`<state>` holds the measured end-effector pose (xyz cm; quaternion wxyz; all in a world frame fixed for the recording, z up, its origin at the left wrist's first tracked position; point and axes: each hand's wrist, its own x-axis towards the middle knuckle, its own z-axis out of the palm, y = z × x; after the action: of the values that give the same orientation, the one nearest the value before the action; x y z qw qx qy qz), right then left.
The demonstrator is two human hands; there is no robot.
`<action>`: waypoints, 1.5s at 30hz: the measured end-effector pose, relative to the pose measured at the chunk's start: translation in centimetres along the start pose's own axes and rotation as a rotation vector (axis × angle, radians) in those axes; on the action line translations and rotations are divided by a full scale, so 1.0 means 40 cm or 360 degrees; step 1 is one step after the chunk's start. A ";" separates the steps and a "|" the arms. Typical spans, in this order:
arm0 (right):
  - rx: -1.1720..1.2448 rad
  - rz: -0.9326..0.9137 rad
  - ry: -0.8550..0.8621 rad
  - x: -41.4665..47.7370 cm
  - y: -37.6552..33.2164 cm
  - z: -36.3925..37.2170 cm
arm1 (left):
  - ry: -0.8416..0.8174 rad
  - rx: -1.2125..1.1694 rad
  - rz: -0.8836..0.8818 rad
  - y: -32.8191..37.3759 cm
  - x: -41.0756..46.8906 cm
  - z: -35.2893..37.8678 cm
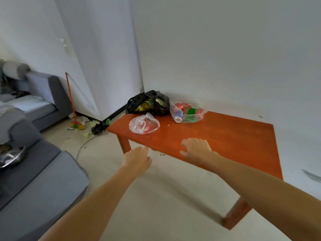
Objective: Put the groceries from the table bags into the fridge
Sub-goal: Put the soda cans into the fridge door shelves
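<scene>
Groceries sit in three bags at the far end of the orange counter (225,136), a black bag (149,103) in the corner, a clear bag (188,111) beside it and a smaller clear bag (144,124) nearer, while the left hand (138,158) and right hand (197,148) hover at the near edge, fingers loose, holding nothing.

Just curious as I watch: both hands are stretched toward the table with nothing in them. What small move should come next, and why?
Probably reach the left hand forward and grip the small clear bag. Both it and the right hand are empty, and that bag lies nearest on the table, in front of the black bag and the larger clear bag.
</scene>
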<state>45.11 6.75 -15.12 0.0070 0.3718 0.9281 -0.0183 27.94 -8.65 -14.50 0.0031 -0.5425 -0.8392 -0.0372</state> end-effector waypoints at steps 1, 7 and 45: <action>0.0025 0.0044 -0.0009 0.041 0.007 0.004 | -0.0014 -0.0019 0.0030 -0.014 0.047 0.008; 0.0078 0.0240 -0.0035 0.245 0.101 0.007 | -0.0067 -0.0149 0.0206 -0.032 0.326 0.039; 0.0615 0.1157 -0.0481 1.421 0.660 0.399 | -0.0603 -0.0299 0.0539 0.177 1.704 0.603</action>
<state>22.20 64.43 -33.35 0.0790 0.6618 0.7051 -0.2421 7.21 57.88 -35.03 -0.1983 -0.6704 -0.7149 -0.0116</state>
